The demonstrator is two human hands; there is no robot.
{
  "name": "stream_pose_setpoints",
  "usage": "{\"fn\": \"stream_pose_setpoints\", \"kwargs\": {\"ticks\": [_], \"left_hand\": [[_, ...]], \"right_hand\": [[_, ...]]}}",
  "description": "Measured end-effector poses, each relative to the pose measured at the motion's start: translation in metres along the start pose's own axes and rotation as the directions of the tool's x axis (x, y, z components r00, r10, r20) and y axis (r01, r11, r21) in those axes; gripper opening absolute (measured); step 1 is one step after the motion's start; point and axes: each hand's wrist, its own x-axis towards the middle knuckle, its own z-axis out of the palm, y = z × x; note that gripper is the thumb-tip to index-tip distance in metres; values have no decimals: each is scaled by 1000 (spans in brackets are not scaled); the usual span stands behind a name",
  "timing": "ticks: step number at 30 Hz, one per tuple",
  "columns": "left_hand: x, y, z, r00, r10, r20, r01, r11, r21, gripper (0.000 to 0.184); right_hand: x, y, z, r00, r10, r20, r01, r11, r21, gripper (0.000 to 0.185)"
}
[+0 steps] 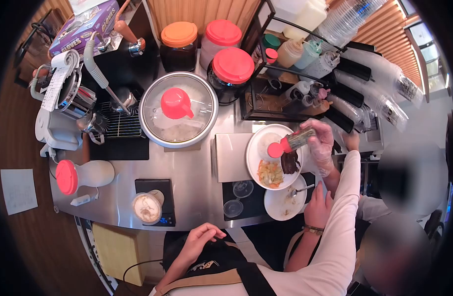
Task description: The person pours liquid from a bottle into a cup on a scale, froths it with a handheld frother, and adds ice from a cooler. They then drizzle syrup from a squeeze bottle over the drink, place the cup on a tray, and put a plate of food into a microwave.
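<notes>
My left hand (202, 241) hovers in front of my black apron, fingers loosely stretched and holding nothing. On the counter beyond it, a cup of foamy drink (148, 207) stands on a black digital scale (166, 191). My right arm, in a white sleeve, reaches far forward to the right. At its end my right hand (352, 141) is beside the black holders of clear cups (343, 117); its fingers are mostly hidden. A co-worker's gloved hand (321, 143) tilts a red-capped shaker (298, 140) over a plate (250, 163) of rice, shredded vegetables and dark meat.
The co-worker's other hand (319, 209) is near a smaller plate (271, 207) with a spoon (302, 189). A large lidded pot (143, 126), red-lidded jars (231, 65) and an espresso machine (119, 121) stand behind. A red-capped bottle (95, 173) lies at left.
</notes>
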Motion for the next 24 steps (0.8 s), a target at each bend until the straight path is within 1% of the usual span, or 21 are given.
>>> {"fn": "stream_pose_setpoints", "kwargs": {"ticks": [1,2,3,4,7,8,10,11,12,13,14,15,16,17,18,19,20,21,22,23,24], "left_hand": [[0,-1,-1,1000,1,8,-1,1000,7,20],[-1,-1,-1,1000,-6,7,6,1000,10,20],[-1,-2,-1,1000,-13,5,13,1000,14,20],[-2,-2,-1,1000,-18,4,18,1000,18,20],[-8,-6,-1,999,-13,41,12,1000,26,19],[-10,-6,-1,999,-7,53,5,999,47,19],[-17,-7,-4,997,11,71,-17,996,92,19],[-21,-5,-5,996,25,90,-36,991,126,17],[-26,-2,-4,993,40,110,-57,985,160,16],[-29,1,-3,990,55,130,-80,978,194,14],[-33,2,-2,984,109,140,-143,954,265,14],[-37,4,-1,975,163,151,-205,920,333,15],[-42,7,0,963,216,162,-264,879,398,18],[-48,18,3,901,375,219,-433,745,508,24],[-55,35,7,807,512,295,-575,564,593,31],[-61,49,10,677,641,361,-690,382,615,40],[-66,64,10,524,737,427,-763,182,620,48],[-71,80,7,387,772,504,-773,-26,634,67],[-79,94,4,316,782,538,-766,-125,631,80],[-91,109,3,304,754,583,-709,-229,667,90],[-96,118,-2,321,720,615,-673,-283,683,95]], "right_hand": [[-3,17,-58,976,163,-142,-196,943,-268,44],[-6,38,-138,870,347,-349,-491,673,-554,45],[-13,42,-183,766,423,-484,-641,455,-618,45],[-19,35,-208,683,451,-575,-727,341,-596,47],[-6,-54,-129,555,456,-696,-824,415,-385,43],[-18,-54,-143,562,420,-713,-778,560,-283,36],[-38,-43,-170,567,338,-751,-587,806,-80,22],[-33,-51,-171,455,140,-880,-743,605,-287,19],[-31,-56,-168,469,-34,-883,-692,608,-391,19],[-28,-62,-161,469,-208,-858,-641,589,-493,23],[-32,-66,-149,459,-371,-807,-588,554,-589,29],[-35,-70,-136,436,-523,-732,-547,491,-678,37],[-27,-103,-90,466,-487,-739,-399,630,-667,38],[-24,-135,-39,539,-362,-760,-221,810,-543,40],[-22,-178,25,640,-174,-748,-93,949,-300,41],[-31,-212,85,734,-18,-679,-56,995,-86,43],[-45,-236,139,810,99,-578,-75,995,65,44],[-63,-256,191,869,182,-460,-125,980,152,46],[-81,-263,235,908,207,-365,-169,976,135,46],[-98,-268,272,936,233,-263,-209,971,118,46],[-115,-270,302,954,246,-171,-232,968,99,47]]}}
